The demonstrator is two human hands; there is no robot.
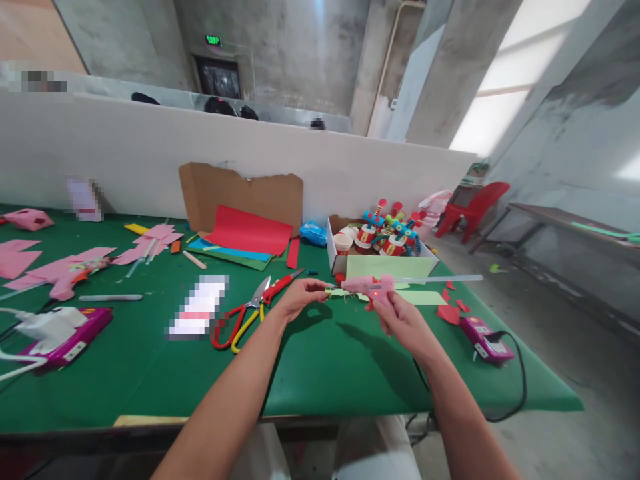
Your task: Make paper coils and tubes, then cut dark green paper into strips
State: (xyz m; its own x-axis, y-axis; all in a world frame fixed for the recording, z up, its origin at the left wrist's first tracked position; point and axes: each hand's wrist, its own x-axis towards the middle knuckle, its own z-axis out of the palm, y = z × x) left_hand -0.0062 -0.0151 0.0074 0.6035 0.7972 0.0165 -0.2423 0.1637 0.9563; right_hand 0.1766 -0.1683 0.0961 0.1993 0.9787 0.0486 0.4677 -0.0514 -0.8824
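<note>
My right hand [400, 313] is wrapped round the handle of a pink hot glue gun [377, 288]. A long translucent glue stick [445, 279] juts from its back, and a small orange light glows on its side. The gun's nozzle points left, toward my left hand [311, 297]. There my fingers pinch a small yellow-green piece [329, 292], too small to make out fully. Its distance from the nozzle is hard to judge. Left of that hand lie red-handled scissors [245, 310] with a yellow grip and a red-handled knife [280, 287].
Beyond my hands stands a white box [333, 257] of colourful paper-and-cup figures. Pale green paper strips [423, 297] and red scraps [449, 313] lie near a purple power strip [487, 341]. Coloured sheets [250, 230], pink paper pieces and a second glue gun [65, 283] lie leftward.
</note>
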